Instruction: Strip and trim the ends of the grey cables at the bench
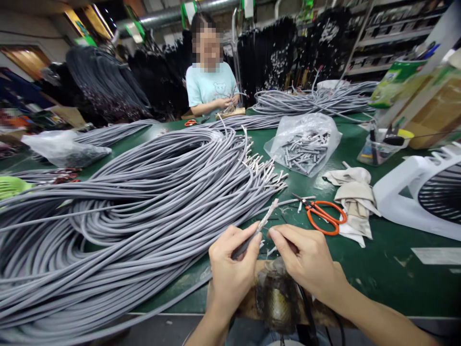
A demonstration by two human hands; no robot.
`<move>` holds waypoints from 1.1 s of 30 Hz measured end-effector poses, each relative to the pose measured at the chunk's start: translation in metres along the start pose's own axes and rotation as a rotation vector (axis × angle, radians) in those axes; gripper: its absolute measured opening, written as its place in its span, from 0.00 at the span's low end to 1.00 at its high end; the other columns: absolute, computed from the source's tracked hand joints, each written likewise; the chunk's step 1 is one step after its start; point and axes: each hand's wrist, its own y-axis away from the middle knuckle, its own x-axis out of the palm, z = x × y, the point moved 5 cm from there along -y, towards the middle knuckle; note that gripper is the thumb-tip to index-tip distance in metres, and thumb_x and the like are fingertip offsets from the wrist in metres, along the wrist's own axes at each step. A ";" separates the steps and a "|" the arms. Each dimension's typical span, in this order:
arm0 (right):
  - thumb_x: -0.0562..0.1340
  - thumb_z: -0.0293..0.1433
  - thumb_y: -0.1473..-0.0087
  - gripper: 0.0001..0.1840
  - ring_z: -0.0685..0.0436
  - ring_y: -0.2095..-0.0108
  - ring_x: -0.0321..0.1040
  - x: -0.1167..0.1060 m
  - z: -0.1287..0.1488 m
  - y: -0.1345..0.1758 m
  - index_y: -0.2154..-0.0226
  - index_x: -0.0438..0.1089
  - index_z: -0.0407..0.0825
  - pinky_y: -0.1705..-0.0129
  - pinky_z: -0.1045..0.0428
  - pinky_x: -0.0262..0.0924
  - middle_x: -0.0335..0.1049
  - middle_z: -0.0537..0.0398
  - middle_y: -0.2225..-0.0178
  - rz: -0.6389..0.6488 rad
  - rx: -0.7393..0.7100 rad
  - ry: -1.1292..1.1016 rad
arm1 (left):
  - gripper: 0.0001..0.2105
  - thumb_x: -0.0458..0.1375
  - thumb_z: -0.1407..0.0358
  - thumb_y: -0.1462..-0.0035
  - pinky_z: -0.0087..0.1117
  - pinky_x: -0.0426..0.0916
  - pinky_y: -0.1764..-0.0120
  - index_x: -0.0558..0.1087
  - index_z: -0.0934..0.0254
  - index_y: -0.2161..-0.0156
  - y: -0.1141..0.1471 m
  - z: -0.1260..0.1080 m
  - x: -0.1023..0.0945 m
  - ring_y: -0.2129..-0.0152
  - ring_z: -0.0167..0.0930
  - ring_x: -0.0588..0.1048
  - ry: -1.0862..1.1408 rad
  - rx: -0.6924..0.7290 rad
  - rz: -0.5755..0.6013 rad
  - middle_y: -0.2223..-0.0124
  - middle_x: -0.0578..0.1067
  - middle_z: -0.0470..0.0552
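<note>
My left hand (232,269) is closed around a grey cable (267,216), whose stripped, silvery braided end points up and away from me. Just right of that end, my right hand (308,259) has thumb and index finger pinched together. Whatever lies between those fingertips is too small to make out. Under both hands sits a dark, worn metal device (277,298) on a wooden board. Left of my hands spreads a large coiled bundle of grey cables (154,192), its stripped whitish ends facing right. Orange-handled scissors (326,217) lie open on the green table (396,269).
A clear bag of short grey sleeve pieces (306,146) lies beyond the scissors. Whitish cloth gloves (356,194) and a white fan (403,187) are at right. Across the table, a person (212,84) handles wires beside more coiled cables (309,102). Another plastic bag (66,146) is at left.
</note>
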 end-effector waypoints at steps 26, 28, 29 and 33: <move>0.55 0.24 0.45 0.12 0.54 0.81 0.57 -0.005 0.012 0.003 0.79 0.64 0.45 0.75 0.56 0.48 0.61 0.59 0.82 -0.135 -0.171 0.094 | 0.07 0.62 0.74 0.54 0.24 0.58 0.81 0.75 0.64 0.67 0.000 -0.006 -0.009 0.83 0.22 0.63 -0.049 0.133 -0.144 0.78 0.68 0.44; 0.55 0.25 0.45 0.11 0.53 0.80 0.59 -0.004 0.011 0.004 0.78 0.65 0.45 0.74 0.56 0.49 0.62 0.59 0.81 -0.118 -0.173 0.102 | 0.07 0.61 0.74 0.54 0.24 0.59 0.80 0.75 0.65 0.67 0.000 -0.007 -0.008 0.83 0.22 0.62 -0.055 0.151 -0.135 0.78 0.68 0.44; 0.55 0.24 0.45 0.10 0.53 0.79 0.60 -0.003 0.010 0.004 0.77 0.65 0.45 0.73 0.56 0.50 0.64 0.58 0.80 -0.112 -0.169 0.102 | 0.07 0.61 0.74 0.54 0.24 0.59 0.80 0.75 0.65 0.67 0.000 -0.007 -0.008 0.83 0.22 0.63 -0.057 0.155 -0.133 0.78 0.68 0.44; 0.55 0.25 0.45 0.09 0.52 0.76 0.63 0.000 0.007 0.002 0.74 0.67 0.45 0.70 0.56 0.52 0.67 0.57 0.77 -0.088 -0.143 0.057 | 0.07 0.61 0.74 0.53 0.24 0.59 0.79 0.75 0.65 0.67 0.000 -0.007 -0.006 0.83 0.22 0.62 -0.070 0.149 -0.104 0.78 0.67 0.44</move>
